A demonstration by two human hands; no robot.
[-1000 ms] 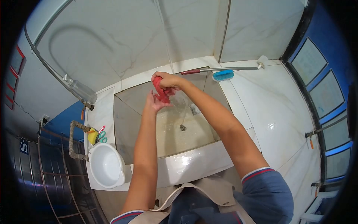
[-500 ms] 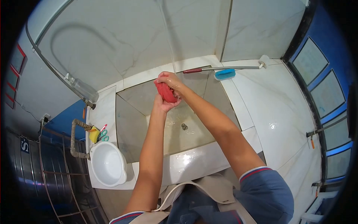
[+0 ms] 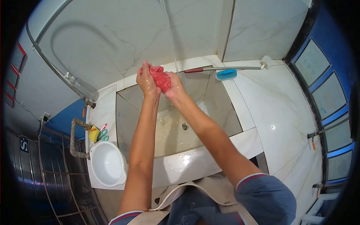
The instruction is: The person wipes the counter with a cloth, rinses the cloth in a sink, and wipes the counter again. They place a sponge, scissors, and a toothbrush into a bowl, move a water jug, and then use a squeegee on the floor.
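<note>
Cloth (image 3: 161, 80), red, wet, crumpled, clasped between left hand (image 3: 146, 80) and right hand (image 3: 175, 87), liable, if loosened, to slip into grey rectangular tiled basin (image 3: 222, 112) below.

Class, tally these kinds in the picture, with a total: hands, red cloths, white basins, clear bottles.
Hands: 2 (left hand, right hand)
Red cloth: 1
White basin: 1
Clear bottle: 1
Total: 5

Marbled wall (image 3: 116, 37) behind; blue-painted wall (image 3: 67, 120) left.
</note>
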